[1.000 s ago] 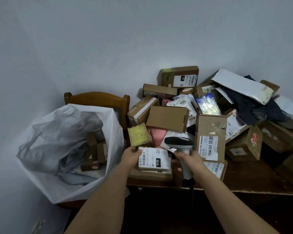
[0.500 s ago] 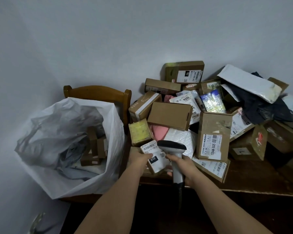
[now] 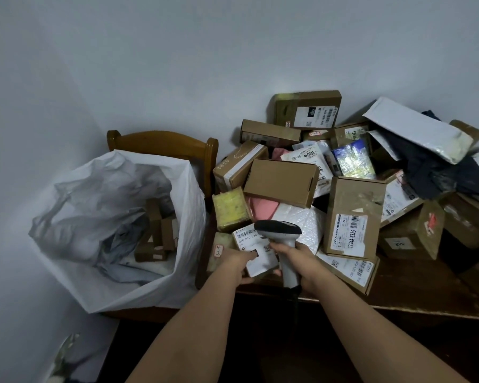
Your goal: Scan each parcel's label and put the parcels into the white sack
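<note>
One small labelled parcel at desk edge, gripped by left hand; right hand wrapped round barcode scanner. Probably light, stiff cardboard; best held by its edges, label uncovered.

There is one view only, from a wide-angle camera worn on the person's head. It looks forward and down over both forearms, which rise from the bottom edge to the bench. The bench's near edge sits close below the lens; the wall behind the bench fills the upper half. Left of the bench, the white sack on a wooden chair falls inside the frame. The wide lens bends the wall corner left of the bench.
</note>
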